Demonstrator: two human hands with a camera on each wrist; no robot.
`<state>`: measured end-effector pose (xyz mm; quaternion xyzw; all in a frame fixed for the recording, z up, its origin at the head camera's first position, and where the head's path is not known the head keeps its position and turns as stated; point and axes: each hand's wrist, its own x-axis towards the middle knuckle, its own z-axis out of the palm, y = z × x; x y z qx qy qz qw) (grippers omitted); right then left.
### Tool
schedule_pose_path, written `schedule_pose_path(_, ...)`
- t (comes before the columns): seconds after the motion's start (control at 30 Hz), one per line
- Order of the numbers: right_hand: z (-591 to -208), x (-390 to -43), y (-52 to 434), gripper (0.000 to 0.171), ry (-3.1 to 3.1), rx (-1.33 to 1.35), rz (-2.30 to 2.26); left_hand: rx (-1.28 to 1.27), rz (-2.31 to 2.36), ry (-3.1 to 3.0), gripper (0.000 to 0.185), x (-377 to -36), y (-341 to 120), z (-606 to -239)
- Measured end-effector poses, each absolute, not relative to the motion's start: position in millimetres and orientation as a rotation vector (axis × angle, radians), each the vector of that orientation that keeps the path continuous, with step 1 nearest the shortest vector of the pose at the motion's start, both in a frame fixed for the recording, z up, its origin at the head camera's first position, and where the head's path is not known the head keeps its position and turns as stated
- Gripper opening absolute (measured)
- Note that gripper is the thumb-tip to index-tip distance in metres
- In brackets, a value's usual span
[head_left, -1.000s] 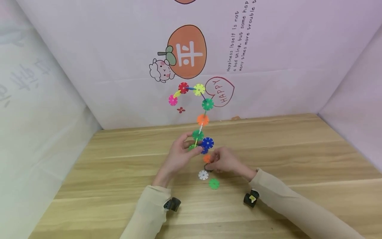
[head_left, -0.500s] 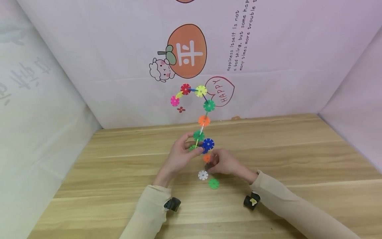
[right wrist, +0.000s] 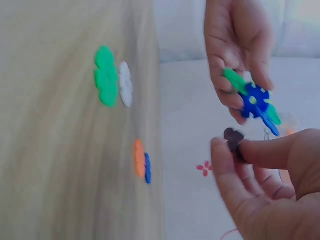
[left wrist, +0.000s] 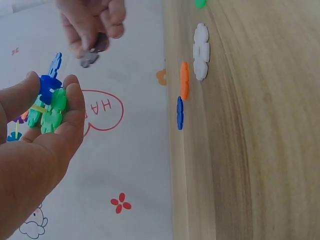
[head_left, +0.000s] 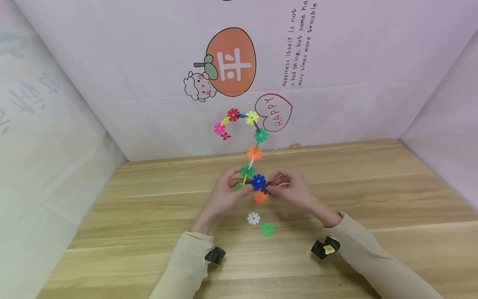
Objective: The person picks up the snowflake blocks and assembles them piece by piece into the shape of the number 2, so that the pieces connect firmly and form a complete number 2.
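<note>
Two hands, one chain of notched discs (head_left: 254,153), raised above the table (head_left: 149,207), its lower end in the left hand. Left hand (head_left: 225,193): thumb and fingers curled in a pinch at the low end, holding there two blue discs (right wrist: 255,100) and one light green disc (left wrist: 51,118). Right hand (head_left: 293,189): thumb and fingertips pinching one brown disc (right wrist: 233,142), close beside the blue pair but apart from it in both wrist views.

Chain count above the left hand, head view: six discs more or less face-on. One pink (head_left: 219,128), one red (head_left: 233,114), one yellow, one orange, two green. Five edge-on discs (head_left: 241,116) link them, one per gap. Topmost part curves over toward the left; the pink is the free end.

Loose on the table, four: one light green piece (head_left: 267,229), one white piece (head_left: 253,218), one orange piece (head_left: 259,197), one blue piece (right wrist: 148,168). Last two lie close together, clearest from the wrists.

Two beige sleeves (head_left: 186,257), two black wrist devices (head_left: 215,255). Wall print behind: one heart (head_left: 274,112), one lamb (head_left: 199,87).
</note>
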<state>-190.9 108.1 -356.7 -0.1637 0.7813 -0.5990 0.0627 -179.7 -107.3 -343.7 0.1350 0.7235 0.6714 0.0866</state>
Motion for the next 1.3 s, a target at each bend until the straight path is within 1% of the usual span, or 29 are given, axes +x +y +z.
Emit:
schedule_pose_path(0.2, -343, -192, 113, 0.019, 2.353, -0.482, -1.978, 0.373, 1.990, 2.168, 0.042, -180, -109, -342)
schedule_pose_path(0.37, -339, -192, 114, 0.016, 2.411, -0.523, -1.977, 0.358, 1.970, 2.179, 0.043, -180, -112, -342)
schedule_pose_path(0.57, -341, -190, 113, 0.013, 2.462, -0.619, -1.912, 0.334, 1.930, 2.160, 0.042, -180, -114, -347)
schedule_pose_path(0.83, -343, -190, 113, 0.010, 2.471, -0.783, -1.881, 0.367, 1.898, 2.184, 0.042, -179, -113, -348)
schedule_pose_path(1.07, -347, -192, 116, 0.009, 2.501, -0.888, -1.875, 0.408, 1.908, 2.123, 0.043, -178, -114, -346)
schedule_pose_path(1.3, -347, -193, 120, 0.012, 2.487, -1.035, -1.889, 0.455, 1.861, 2.112, 0.039, -179, -113, -345)
